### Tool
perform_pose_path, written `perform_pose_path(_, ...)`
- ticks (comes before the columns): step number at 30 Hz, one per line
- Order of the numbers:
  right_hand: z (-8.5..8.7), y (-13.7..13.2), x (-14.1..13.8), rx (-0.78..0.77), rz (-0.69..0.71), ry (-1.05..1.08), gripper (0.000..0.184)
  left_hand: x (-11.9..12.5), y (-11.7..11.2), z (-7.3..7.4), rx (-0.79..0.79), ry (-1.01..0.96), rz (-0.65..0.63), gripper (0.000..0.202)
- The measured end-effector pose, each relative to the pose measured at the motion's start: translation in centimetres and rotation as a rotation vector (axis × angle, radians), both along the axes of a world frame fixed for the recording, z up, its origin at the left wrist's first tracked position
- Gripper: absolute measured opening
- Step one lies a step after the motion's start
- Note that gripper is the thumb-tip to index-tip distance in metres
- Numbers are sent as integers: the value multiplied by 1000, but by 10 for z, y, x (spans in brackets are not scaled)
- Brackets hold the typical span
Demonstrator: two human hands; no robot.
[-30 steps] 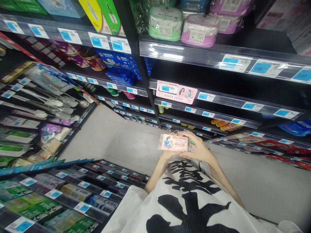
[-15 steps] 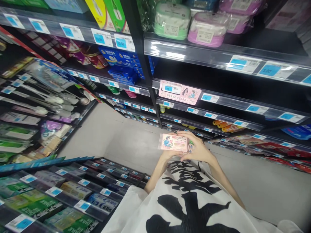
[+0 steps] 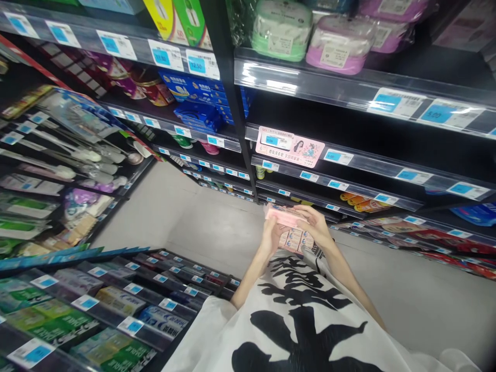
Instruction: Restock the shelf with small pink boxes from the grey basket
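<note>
Head view: we hold pale-pink, film-wrapped rectangular packet (image 3: 284,218) between left hand (image 3: 271,235) and right hand (image 3: 318,227), above grey floor (image 3: 189,219). Pickup done, packet not set down (pink printed panel (image 3: 296,240) below; joined or separate, we cannot tell).

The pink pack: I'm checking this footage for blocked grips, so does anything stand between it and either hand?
Nothing visible does. The left hand and the right hand both touch the pink pack directly, one at each side. The shelves ahead stand beyond it, not in between.
</note>
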State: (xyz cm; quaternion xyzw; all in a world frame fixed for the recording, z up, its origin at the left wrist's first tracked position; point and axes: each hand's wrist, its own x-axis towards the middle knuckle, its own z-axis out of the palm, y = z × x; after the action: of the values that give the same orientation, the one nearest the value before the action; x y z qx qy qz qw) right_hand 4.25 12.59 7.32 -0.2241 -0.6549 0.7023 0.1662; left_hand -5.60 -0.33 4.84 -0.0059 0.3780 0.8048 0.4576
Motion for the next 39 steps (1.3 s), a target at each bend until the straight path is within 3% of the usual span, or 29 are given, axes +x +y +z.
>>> perform_pose_path(6,-7,3,1,-165,3,-166,49,-2,1,-11,-67,51,-3,65)
perform_pose_path(11,3,13,10,-298,169,-285,41,-13,-9,-21,-54,379,-95,64)
perform_pose_path(14,8,17,14,-420,298,-331,48,-23,-14,-20,11,600,-209,71)
perform_pose_path(17,15,23,17,-490,318,-399,57,-30,-18,-22,56,728,-325,82)
perform_pose_path(19,27,34,17,-421,303,-447,58,-32,-18,-26,63,748,-326,82)
perform_pose_path(21,49,49,13,-253,261,-477,54,-33,-15,-33,54,665,-247,65)
perform_pose_path(24,90,77,-4,59,79,-409,48,-36,-7,-48,13,438,-98,40)
perform_pose_path(27,125,105,-33,286,-130,-265,42,-43,0,-65,-43,288,-3,41)
perform_pose_path(29,137,121,-57,356,-206,-215,39,-49,2,-74,-65,237,37,43)
perform_pose_path(34,139,166,-130,429,-231,-163,36,-64,-4,-86,-104,215,50,50)
perform_pose_path(39,126,224,-219,700,-241,-105,51,-77,-22,-97,-235,236,46,56)
